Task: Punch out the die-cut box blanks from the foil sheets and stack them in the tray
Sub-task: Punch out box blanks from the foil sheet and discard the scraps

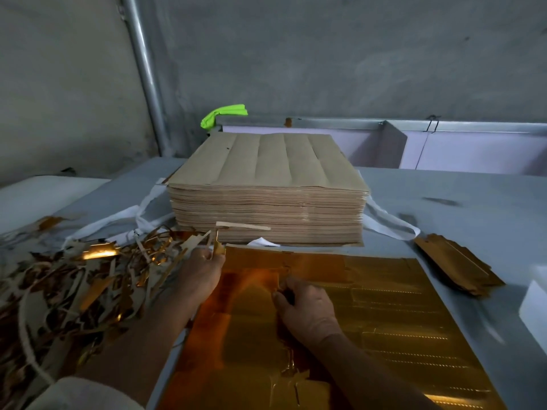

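On the grey table (473, 202), close in front, the gold foil sheet (384, 306) lies flat. Left hand (204, 270) pinches a trim strip (219, 247) at its far left corner, and right hand (307, 309), fingers curled, nips the foil mid-sheet. Scrap heap (74, 285) left, punched blanks (455, 267) right, brown stack (266, 187) behind.

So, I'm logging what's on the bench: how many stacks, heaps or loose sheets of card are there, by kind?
Tall stack of brown-faced sheets: 1
Gold foil sheet under the hands: 1
Small stack of gold cut pieces: 1
Heap of scrap trimmings: 1
Total: 4
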`<action>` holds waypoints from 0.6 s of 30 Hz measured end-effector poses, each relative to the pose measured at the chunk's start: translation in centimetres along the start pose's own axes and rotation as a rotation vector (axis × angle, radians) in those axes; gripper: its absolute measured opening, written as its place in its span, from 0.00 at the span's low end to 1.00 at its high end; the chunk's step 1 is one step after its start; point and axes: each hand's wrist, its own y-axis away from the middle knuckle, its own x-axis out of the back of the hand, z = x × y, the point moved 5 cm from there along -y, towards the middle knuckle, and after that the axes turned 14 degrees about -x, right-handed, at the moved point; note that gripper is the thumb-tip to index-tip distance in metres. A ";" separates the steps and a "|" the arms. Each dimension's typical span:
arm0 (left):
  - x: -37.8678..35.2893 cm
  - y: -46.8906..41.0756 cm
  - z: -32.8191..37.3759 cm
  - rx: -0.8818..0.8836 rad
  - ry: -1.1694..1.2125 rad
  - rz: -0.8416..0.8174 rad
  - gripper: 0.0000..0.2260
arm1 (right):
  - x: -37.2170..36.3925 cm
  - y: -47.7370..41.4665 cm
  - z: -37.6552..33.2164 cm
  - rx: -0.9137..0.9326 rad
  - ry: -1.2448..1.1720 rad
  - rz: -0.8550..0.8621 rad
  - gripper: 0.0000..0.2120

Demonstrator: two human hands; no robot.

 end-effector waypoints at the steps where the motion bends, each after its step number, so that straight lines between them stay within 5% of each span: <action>1: -0.1 0.2 -0.4 0.015 -0.013 0.017 0.14 | 0.0 -0.1 0.1 0.000 0.008 0.008 0.03; 11: -0.8 4.1 -1.8 -0.091 -0.229 0.301 0.09 | 0.2 -0.1 0.0 0.027 0.016 0.049 0.05; 18: -1.1 3.9 -1.8 -0.085 -0.312 0.306 0.08 | 0.3 0.0 0.0 0.020 -0.002 0.029 0.07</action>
